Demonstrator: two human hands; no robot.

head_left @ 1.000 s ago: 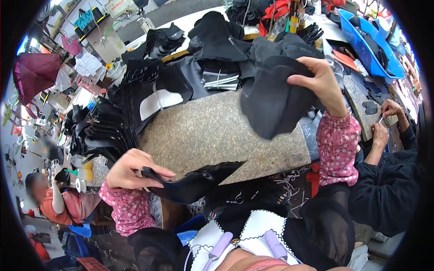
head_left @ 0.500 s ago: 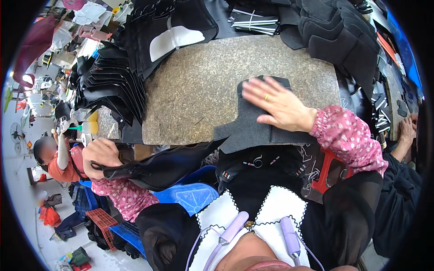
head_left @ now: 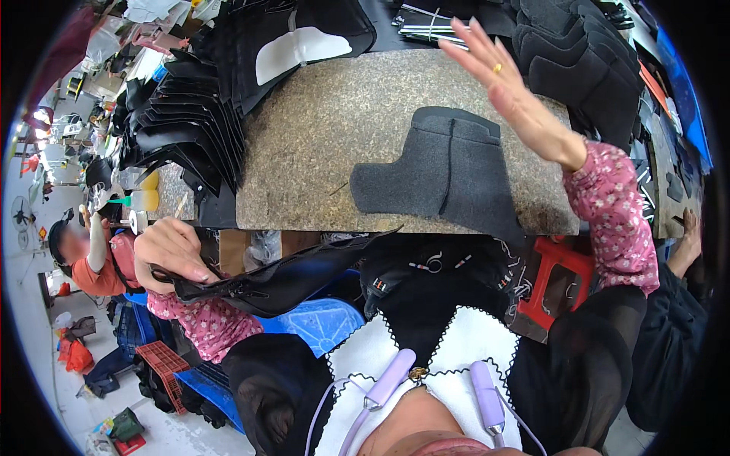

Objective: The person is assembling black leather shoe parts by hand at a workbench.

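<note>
My left hand (head_left: 171, 253) is closed round the end of a long black zippered piece (head_left: 277, 287) of thin, limp material, which stretches rightward below the front edge of the speckled board (head_left: 304, 144). On that board lies a dark grey, boot-shaped felt lining (head_left: 426, 175) with a seam running down it, its lower right corner reaching the front edge. My right hand (head_left: 521, 106), with a ring on one finger, is raised at the upper right of the board. Its fingers are stretched out, it holds nothing, and it is apart from the lining.
Stacked black pieces (head_left: 182, 129) stand left of the board; grey felt pieces (head_left: 578, 61) are piled at the back right. A white shape (head_left: 300, 55) lies on black sheets behind. A red stool (head_left: 559, 277) and blue crate (head_left: 319, 323) are below. Co-workers sit left and right.
My right hand has lifted off the felt lining and moved up and right. The lining now lies turned and apart from the black piece, which my left hand still grips.
</note>
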